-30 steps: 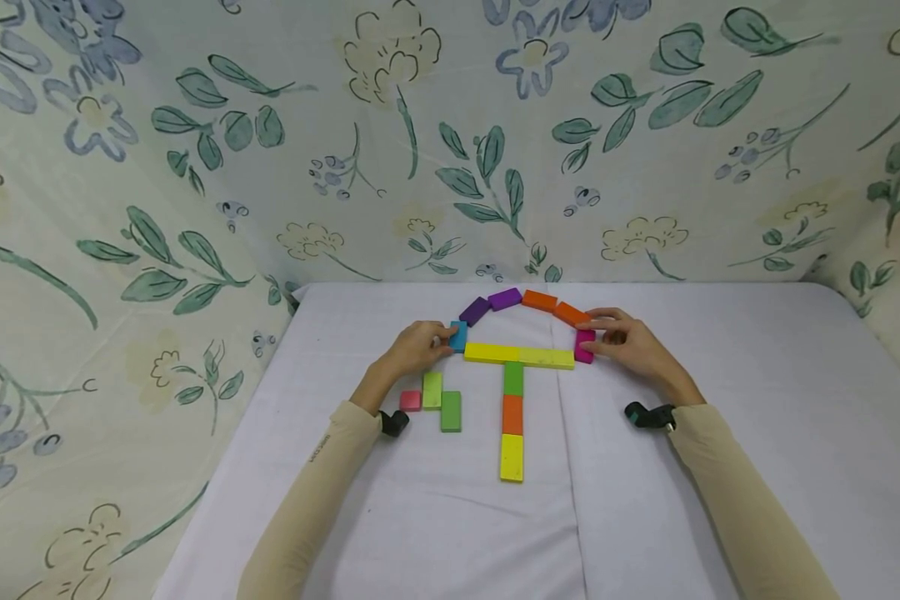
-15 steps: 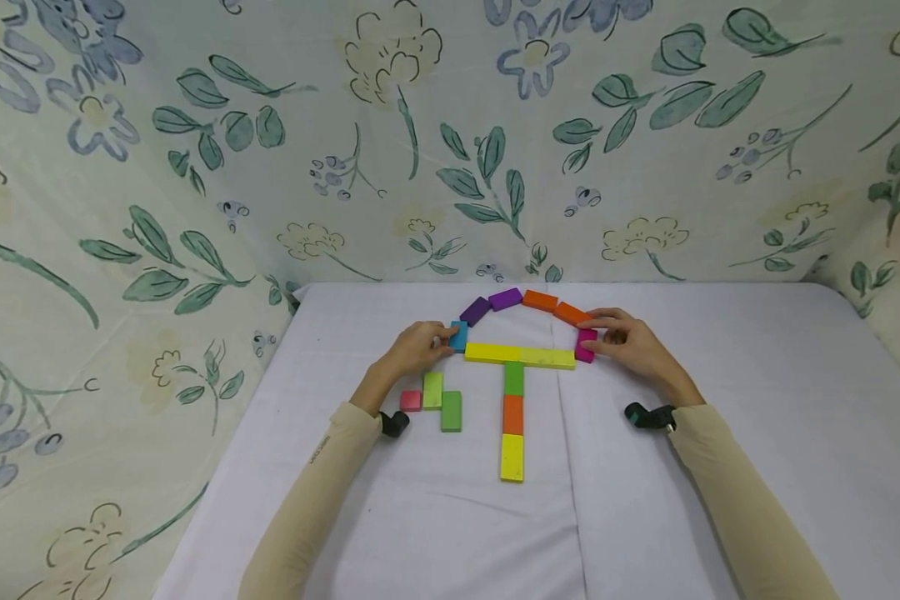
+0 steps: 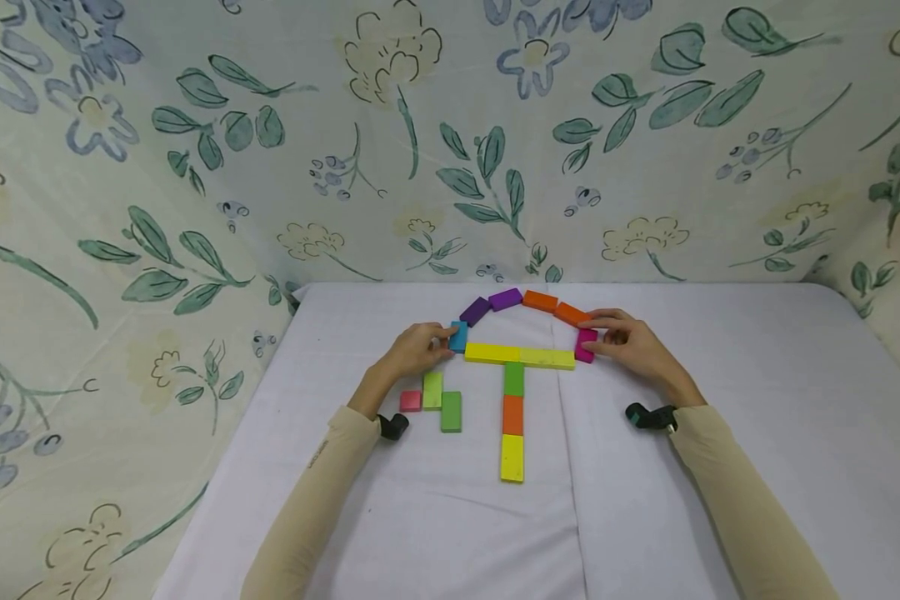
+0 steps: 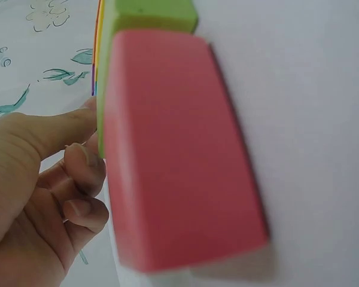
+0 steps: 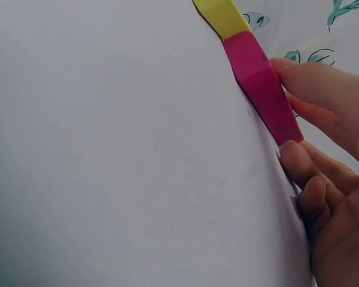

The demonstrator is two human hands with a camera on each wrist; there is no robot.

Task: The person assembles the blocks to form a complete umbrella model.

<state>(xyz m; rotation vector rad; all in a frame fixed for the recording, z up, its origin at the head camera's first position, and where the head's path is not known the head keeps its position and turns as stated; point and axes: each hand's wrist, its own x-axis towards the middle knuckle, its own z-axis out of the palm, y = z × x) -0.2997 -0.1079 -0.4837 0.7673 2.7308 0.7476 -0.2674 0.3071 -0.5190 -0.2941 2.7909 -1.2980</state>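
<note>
In the head view, coloured blocks form an arch over a straight post. My left hand [image 3: 417, 347] holds the blue block [image 3: 458, 337] at the arch's left end between thumb and fingers. At the right end, my right hand [image 3: 630, 342] pinches the magenta block [image 3: 585, 345], its fingertips beside the lower orange block [image 3: 572, 314]. In the right wrist view the thumb presses the side of the magenta block [image 5: 263, 84]. Two yellow blocks [image 3: 492, 353] lie in a row between the arch's ends. Two purple blocks [image 3: 505, 299] and another orange block [image 3: 540, 301] complete the curve.
Below the yellow row stands a column of a green block [image 3: 513, 378], an orange block [image 3: 512, 415] and a yellow block [image 3: 512, 458]. Near my left wrist lie a pink block [image 3: 411, 401] and two green blocks [image 3: 451, 412]. White cloth [image 3: 645, 500] covers the table.
The magenta block has turned slightly, its far end leaning a little rightward. My left hand has shifted very slightly towards me at the blue block; the other blocks stay put.
</note>
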